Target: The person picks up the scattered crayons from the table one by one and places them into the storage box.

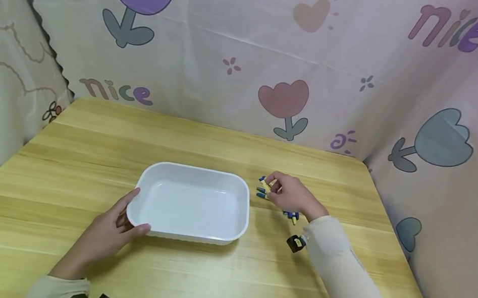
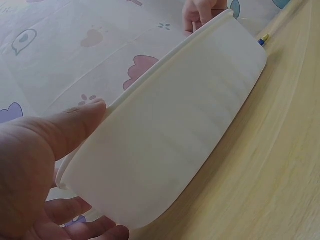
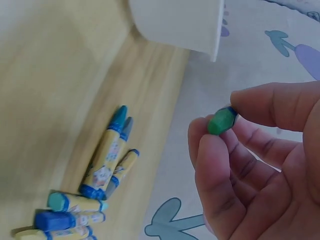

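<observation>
Head view: worn high, facing forward and down; widest of three, spanning the bench [image 1: 184, 279], white tray [image 1: 194, 209], left hand [image 1: 105, 234], right hand [image 1: 292, 194] and printed cloth [image 1: 231, 10] behind.
Left wrist view: close, low, tilted; looks along the tray's outer wall toward the right hand.
Right wrist view: close, turned sideways; faces the right hand's green crayon [image 3: 221, 121] and loose crayons [image 3: 102, 162], tray end at top edge.
Shared by all: tray, right hand, bench, cloth.

The word "nice" reads twice on the patterned cloth [image 1: 237, 31], upper right and lower left.
</observation>
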A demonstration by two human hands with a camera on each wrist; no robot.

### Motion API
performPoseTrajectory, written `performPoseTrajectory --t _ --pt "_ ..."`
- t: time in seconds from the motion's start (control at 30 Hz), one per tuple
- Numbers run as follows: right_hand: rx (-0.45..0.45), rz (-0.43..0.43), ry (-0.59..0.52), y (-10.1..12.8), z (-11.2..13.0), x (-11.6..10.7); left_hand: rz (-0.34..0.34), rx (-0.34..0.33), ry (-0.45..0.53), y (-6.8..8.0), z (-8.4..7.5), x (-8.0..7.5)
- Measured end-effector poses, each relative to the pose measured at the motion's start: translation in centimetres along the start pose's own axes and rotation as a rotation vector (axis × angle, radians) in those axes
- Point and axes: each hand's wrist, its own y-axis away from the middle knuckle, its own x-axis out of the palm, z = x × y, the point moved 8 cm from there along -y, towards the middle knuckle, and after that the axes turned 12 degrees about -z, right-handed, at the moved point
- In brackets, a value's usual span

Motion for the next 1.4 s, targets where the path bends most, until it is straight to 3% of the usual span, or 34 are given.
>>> performPoseTrajectory --t 0.87,1.1,1.4 --pt "-0.022 0.111 -0.036 -2.8 4.0 1.7 0.002 0.001 -0.005 0.0 0.0 0.0" --pt "-0.019 0.192 -0.068 -3.5 5.3 2.6 0.009 0.008 0.016 -0.1 -0.1 0.0" --pt "0.052 0.303 -0.099 -3.7 6.5 4.2 0.019 -0.013 0.047 0.0 0.4 0.2"
